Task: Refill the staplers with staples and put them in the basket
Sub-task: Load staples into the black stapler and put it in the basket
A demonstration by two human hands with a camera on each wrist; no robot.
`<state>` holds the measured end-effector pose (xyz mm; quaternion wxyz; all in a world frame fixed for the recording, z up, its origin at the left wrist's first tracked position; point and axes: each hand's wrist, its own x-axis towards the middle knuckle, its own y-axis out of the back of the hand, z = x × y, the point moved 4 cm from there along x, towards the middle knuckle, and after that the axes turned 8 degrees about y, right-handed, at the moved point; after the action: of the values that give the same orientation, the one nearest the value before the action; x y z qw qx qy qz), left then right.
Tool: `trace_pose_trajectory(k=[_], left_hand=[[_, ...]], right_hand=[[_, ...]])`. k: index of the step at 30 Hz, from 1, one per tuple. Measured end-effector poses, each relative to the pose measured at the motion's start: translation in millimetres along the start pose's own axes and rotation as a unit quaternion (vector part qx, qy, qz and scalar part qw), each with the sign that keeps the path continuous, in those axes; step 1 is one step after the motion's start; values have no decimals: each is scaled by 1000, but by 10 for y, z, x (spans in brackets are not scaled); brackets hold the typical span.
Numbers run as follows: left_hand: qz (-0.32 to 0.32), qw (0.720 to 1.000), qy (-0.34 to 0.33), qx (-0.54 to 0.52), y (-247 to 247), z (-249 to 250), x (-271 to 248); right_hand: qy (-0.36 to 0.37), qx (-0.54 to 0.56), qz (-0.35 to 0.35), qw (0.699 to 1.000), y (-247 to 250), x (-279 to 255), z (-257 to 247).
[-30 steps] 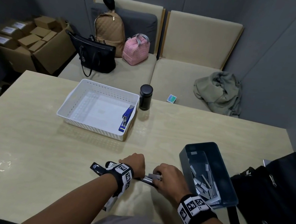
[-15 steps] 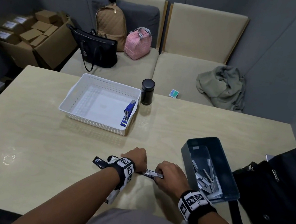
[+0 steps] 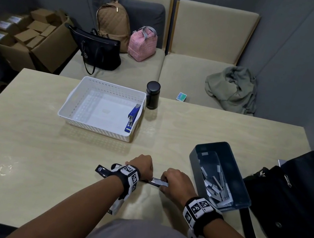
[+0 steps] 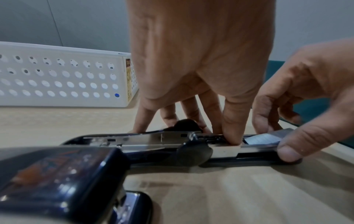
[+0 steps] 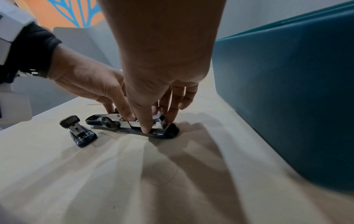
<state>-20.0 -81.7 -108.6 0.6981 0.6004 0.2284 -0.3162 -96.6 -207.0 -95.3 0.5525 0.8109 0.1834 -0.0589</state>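
A black stapler (image 3: 157, 181) lies opened flat near the table's front edge, its metal magazine (image 4: 168, 142) facing up. My left hand (image 3: 142, 166) holds it down, thumb in the channel and fingers on the far side. My right hand (image 3: 175, 181) pinches a grey staple strip (image 4: 262, 139) at the magazine's front end. A second black stapler (image 5: 82, 133) lies just left of it, under my left wrist. The white perforated basket (image 3: 96, 130) stands further back with a blue stapler (image 3: 132, 118) inside, by its right wall.
A dark teal box (image 3: 193, 157) holding several staple strips (image 3: 217, 188) sits close to my right hand. A black bag (image 3: 293, 202) fills the table's right edge. A black flask (image 3: 152, 97) stands by the basket's far right corner.
Both hands have stayed on the black stapler, with the strip still between them. Only the head view has shifted slightly.
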Motion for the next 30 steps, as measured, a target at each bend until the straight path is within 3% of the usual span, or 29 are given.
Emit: trace_pose_trajectory(k=[5,12,17,24,30], left_hand=[[-3,1000,-4,-2,-6,-4,15],[-3,1000,-15,19,-15,-20,16],[8,999,-24,25,-20,-42,14],[17,999,-26,20,-33,-51,2],[16,999,-27,25,-44,-53,17]], right_hand=[[-4,24,-11,1000,-15,-7,42],[-49,163,-25,985,1,-30,104],[-14,135,-19,991,-3,-51,98],[-18,92,-18,995,-17,-6,23],[5,109,-70,992,9,-29,45]])
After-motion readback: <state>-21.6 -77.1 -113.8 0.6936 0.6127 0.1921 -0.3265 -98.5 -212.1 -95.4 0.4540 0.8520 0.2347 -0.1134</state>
